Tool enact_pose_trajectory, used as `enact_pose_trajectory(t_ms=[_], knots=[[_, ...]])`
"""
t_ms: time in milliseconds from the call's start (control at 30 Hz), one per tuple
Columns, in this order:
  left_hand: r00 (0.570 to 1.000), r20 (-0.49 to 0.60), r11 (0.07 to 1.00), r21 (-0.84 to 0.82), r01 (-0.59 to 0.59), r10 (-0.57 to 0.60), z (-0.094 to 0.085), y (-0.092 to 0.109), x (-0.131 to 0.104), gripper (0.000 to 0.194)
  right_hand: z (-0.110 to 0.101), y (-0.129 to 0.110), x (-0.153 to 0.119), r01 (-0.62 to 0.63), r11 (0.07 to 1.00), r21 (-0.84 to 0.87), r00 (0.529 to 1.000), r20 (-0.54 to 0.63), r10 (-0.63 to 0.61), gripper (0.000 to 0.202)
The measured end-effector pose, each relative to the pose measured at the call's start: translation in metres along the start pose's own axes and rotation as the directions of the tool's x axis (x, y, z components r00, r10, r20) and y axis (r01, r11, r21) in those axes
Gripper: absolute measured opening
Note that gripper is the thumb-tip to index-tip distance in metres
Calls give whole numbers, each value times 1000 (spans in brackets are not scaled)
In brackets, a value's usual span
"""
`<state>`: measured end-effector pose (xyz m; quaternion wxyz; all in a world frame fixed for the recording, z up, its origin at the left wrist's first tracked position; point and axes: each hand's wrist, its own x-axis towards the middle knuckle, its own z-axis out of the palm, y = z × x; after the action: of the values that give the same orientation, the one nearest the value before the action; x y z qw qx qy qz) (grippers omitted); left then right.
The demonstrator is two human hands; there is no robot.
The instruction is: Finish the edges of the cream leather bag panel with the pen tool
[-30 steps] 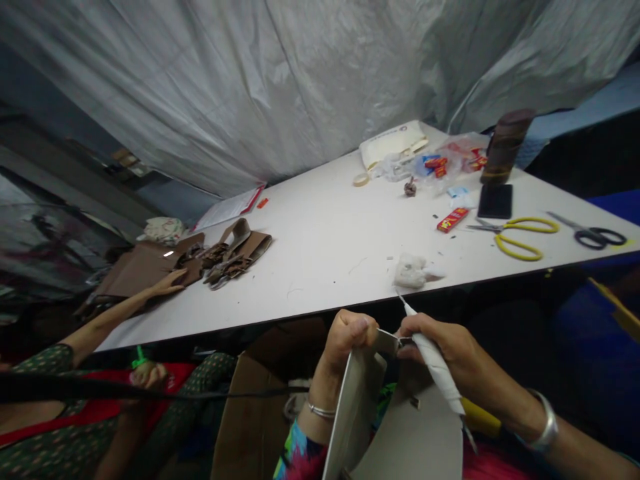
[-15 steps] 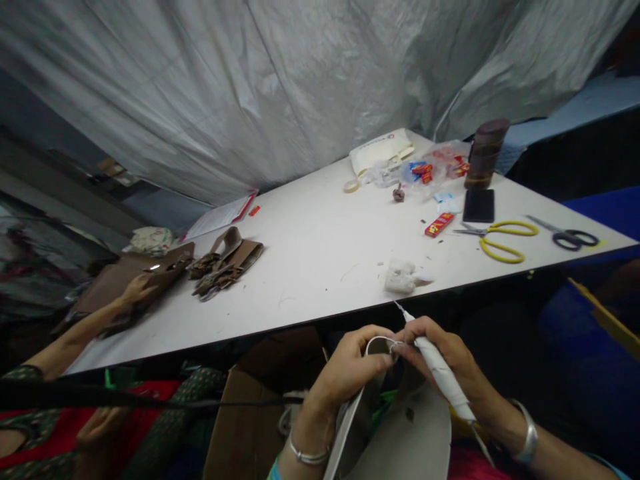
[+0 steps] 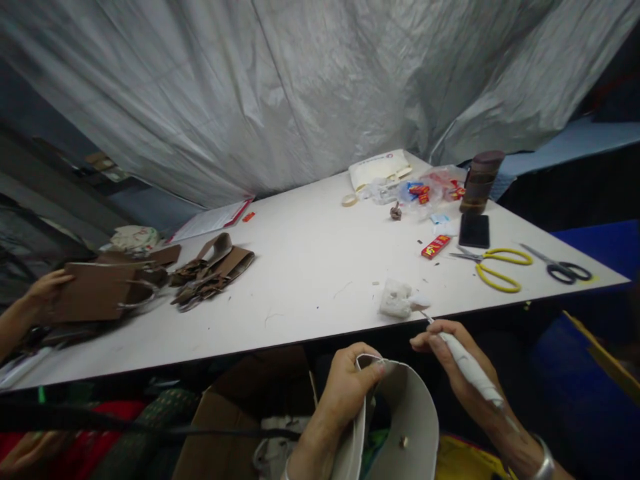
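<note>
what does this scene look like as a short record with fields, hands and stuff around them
left hand: grips the top edge of a curved grey sheet
right hand: holds a white-wrapped tool, tip apart from the sheet
table: white wad near the front edge, yellow scissors, black scissors, red box, black phone
co-worker's hand: on a brown piece, far left

Matt grey-white sheet (image 3: pixel 407 417), stiff and smooth like leatherette, with one small metal stud. White-wrapped tool (image 3: pixel 470 365), tape-like matt wrapping, thin metal tip. Smooth matt white table (image 3: pixel 310 267). Crinkled woven plastic tarp (image 3: pixel 280 93), faintly shiny. Brown leather-like pieces (image 3: pixel 210 270), matt. Yellow plastic-handled scissors (image 3: pixel 493 267), metal blades. Glossy black phone (image 3: pixel 474 230).
</note>
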<state>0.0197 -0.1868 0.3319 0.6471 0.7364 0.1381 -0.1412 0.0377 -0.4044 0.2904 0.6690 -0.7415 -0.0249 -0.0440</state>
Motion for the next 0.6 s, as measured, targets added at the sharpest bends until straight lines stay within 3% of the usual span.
enact_pose_trajectory(t_ms=[100,200,400,600], knots=[[997,-24,997,18,-71,71,5,-8,4,21,-11,16,15,-22,999,-34,993,-120,18,42],[997,-25,997,15,-74,74,13,-13,7,17,-19,31,28,-38,997,-68,988,-154,27,49],[1000,14,1000,-7,24,-24,21,-11,19,16,-24,46,46,-45,987,-152,989,-148,22,53],[989,86,991,69,118,-124,13,-13,29,15,-23,47,60,84,979,-184,983,-145,-112,38]])
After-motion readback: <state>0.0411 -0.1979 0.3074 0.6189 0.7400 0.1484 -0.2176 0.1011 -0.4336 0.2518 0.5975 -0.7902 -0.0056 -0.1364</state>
